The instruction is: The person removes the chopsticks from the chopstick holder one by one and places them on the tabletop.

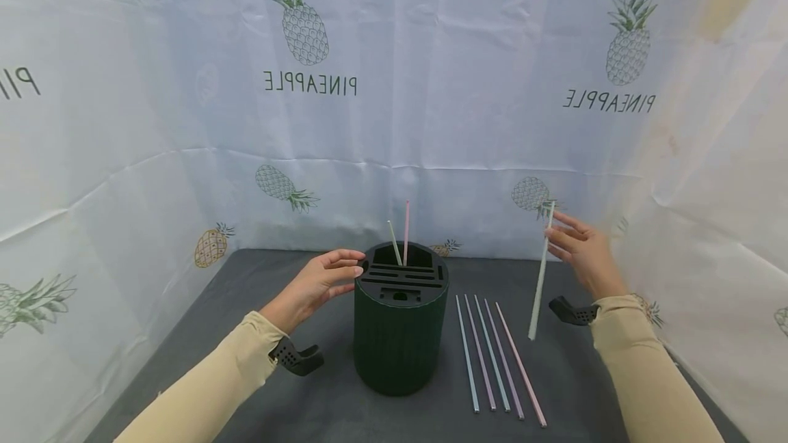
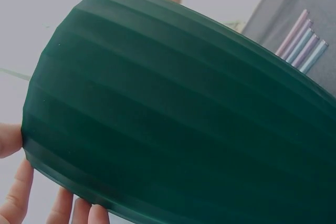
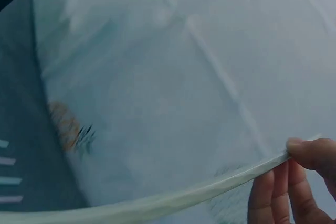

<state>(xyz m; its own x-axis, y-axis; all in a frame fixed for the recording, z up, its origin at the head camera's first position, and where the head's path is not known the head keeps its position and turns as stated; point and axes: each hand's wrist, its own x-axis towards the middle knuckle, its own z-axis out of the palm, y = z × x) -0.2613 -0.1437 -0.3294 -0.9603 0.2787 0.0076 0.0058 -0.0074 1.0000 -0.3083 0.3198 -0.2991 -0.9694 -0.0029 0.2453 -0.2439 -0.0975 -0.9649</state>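
Observation:
A dark green ribbed holder [image 1: 397,344] with a black slotted top [image 1: 403,279] stands upright on the table. My left hand [image 1: 320,286] rests its fingertips at the holder's left rim; the left wrist view shows these fingers [image 2: 62,205] along its edge. My right hand [image 1: 581,251] pinches a pale green chopstick [image 1: 542,286] near its upper end, between thumb and fingers. That chopstick hangs slanted, lower end toward me, to the right of the holder. A light green chopstick [image 1: 394,241] and a pink chopstick [image 1: 406,232] stand in the holder's rear opening.
Several blue, purple and pink chopsticks [image 1: 492,354] lie side by side on the dark grey table [image 1: 295,395], right of the holder. A white curtain [image 1: 468,128] with printed pineapples encloses the back and sides. Each wrist wears a black strap mount [image 1: 298,357].

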